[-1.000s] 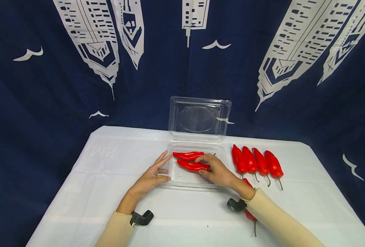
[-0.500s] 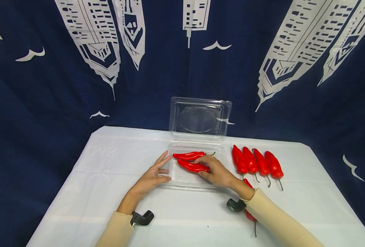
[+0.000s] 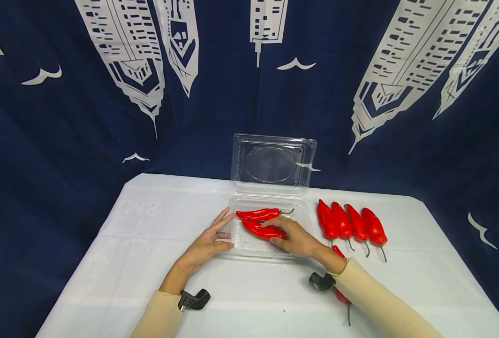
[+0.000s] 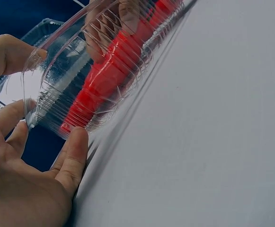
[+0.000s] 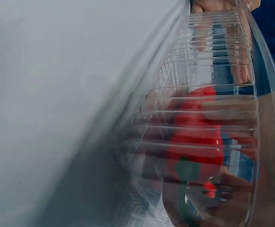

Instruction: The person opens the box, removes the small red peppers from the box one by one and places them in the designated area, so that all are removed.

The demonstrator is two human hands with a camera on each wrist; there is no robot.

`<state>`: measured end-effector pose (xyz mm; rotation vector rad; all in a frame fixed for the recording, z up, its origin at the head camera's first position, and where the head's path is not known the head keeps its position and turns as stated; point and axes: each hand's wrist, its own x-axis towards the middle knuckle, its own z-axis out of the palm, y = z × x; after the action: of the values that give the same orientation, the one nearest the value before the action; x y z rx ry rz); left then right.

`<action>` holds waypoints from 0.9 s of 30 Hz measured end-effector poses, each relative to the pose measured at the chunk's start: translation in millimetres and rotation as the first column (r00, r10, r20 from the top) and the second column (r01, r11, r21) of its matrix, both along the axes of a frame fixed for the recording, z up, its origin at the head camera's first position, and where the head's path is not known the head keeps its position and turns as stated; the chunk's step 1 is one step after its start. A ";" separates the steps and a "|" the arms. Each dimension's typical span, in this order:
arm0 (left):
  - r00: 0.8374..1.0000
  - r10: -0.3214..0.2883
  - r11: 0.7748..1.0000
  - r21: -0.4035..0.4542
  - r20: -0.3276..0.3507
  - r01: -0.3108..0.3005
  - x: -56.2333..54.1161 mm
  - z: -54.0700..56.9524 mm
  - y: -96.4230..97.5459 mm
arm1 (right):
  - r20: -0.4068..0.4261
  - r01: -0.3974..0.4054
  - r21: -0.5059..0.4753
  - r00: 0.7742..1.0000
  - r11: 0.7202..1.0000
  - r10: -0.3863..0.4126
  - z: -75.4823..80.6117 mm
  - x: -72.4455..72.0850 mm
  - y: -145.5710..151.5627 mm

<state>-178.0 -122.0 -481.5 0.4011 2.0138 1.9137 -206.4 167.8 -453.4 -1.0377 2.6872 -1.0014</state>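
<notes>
Two long red peppers lie crosswise inside a clear plastic clamshell container (image 3: 253, 246), one behind the other. The farther pepper (image 3: 255, 215) shows its green stem at the right end. My right hand (image 3: 295, 237) reaches in over the right side and holds the nearer pepper (image 3: 254, 228), thumb on its near side and fingers on its far side. Through the container wall, the right wrist view shows this pepper's body (image 5: 196, 146) and stem. Spread fingers of my left hand (image 3: 205, 244) touch the container's left edge; in the left wrist view the thumb (image 4: 75, 153) lies against its outer wall.
The container's lid (image 3: 270, 164) stands upright at the back. Several red peppers (image 3: 343, 219) lie in a row to the right, stems toward me. Another red pepper (image 3: 342, 295) lies partly hidden under my right forearm. The white table (image 3: 148, 225) meets a dark blue printed curtain (image 3: 215, 117).
My right hand has shifted slightly left and toward me along the nearer pepper, uncovering the farther pepper's stem. My left hand has stayed at the container's left edge.
</notes>
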 end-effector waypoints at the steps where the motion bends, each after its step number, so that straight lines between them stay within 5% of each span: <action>1: 1.000 0.001 1.000 0.001 0.001 -0.001 0.0 -0.1 0.1 | 0.003 -0.002 0.002 1.000 1.000 0.002 0.0 0.2 0.0; 27: 1.000 -0.006 1.000 -0.002 -0.004 0.006 0.2 0.4 0.6 | 0.071 0.004 0.021 0.997 1.000 -0.005 -0.1 0.8 -0.1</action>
<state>-177.9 -121.3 -481.1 0.4106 2.0145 1.9089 -205.6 167.7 -453.6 -0.9737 2.6387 -0.9898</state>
